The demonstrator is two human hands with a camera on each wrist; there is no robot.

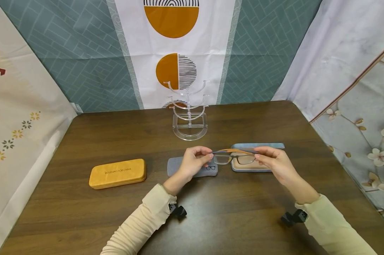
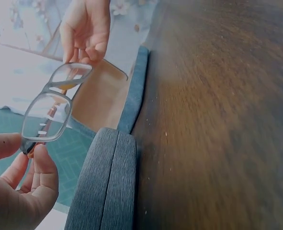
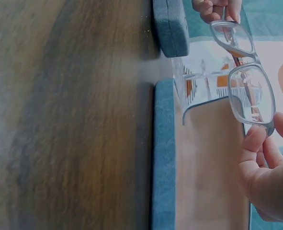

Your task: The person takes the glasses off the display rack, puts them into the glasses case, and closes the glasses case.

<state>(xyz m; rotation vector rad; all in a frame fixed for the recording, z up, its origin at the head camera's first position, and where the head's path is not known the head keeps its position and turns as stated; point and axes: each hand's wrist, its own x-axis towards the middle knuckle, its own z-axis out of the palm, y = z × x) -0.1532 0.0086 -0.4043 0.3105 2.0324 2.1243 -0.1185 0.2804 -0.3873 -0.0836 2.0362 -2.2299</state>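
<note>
A pair of eyeglasses with a dark frame and orange on its folded temples is held up between both hands. My left hand pinches one end of the frame between thumb and fingers. At the other end, my right hand does the same; the right wrist view shows its thumb and fingertips at the frame's corner. Just behind and below the lenses lies an open blue glasses case with a beige lining. Under my left hand sits a closed grey-blue glasses case with a small glasses print, partly hidden.
A closed yellow glasses case with lettering lies on the left of the brown wooden table. Toward the back edge stands a clear tiered display rack. Patterned cloths hang behind and at both sides.
</note>
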